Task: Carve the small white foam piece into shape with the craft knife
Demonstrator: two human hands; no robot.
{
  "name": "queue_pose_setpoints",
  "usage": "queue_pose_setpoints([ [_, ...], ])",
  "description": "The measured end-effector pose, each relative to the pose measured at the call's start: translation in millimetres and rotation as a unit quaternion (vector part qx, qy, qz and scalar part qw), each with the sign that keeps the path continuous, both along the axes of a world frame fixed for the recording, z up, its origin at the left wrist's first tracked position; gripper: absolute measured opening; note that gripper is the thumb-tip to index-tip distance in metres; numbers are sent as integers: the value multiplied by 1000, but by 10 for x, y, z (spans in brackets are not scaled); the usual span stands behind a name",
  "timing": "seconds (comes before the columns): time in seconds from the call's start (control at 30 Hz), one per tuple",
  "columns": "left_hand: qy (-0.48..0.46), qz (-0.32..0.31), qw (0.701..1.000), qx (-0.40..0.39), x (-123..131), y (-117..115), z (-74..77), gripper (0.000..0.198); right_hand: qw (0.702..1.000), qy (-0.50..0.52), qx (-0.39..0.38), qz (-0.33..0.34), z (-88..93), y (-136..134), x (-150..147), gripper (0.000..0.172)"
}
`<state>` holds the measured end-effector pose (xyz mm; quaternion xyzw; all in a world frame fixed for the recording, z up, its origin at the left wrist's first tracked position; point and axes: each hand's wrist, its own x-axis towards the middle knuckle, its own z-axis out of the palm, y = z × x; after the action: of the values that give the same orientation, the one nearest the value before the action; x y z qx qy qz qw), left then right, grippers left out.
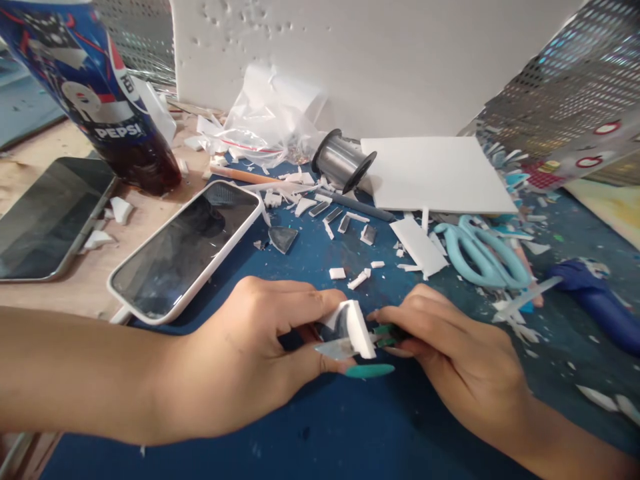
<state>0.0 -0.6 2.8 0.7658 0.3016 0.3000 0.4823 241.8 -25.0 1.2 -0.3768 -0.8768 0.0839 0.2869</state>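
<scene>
In the head view, my left hand (235, 353) is closed on a small foam piece (360, 330), white at its edge with a dark grey face. The thumb, with a long teal nail, lies beneath it. My right hand (450, 353) pinches a small green tool (387, 335) whose tip meets the foam piece's right side. Its fingers cover most of the tool, so its exact kind cannot be made out. Just beyond both hands, small white foam scraps (337, 273) and a grey-faced curved piece (283, 239) lie on the blue mat (320, 427).
Two phones (187, 250) and a Pepsi cup (115, 120) stand or lie to the left. At the back are a wire spool (343, 163), a plastic bag (270, 120) and a white foam sheet (435, 173). Light blue scissors (483, 257) and a blue glue gun (600, 300) are on the right.
</scene>
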Motion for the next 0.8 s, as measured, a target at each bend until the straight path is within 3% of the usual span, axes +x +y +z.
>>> queue_pose_setpoints([
  [0.8,7,7,999,53,29,-9,-57,2,1000,12,-6,-8,0,-18,-23,27],
])
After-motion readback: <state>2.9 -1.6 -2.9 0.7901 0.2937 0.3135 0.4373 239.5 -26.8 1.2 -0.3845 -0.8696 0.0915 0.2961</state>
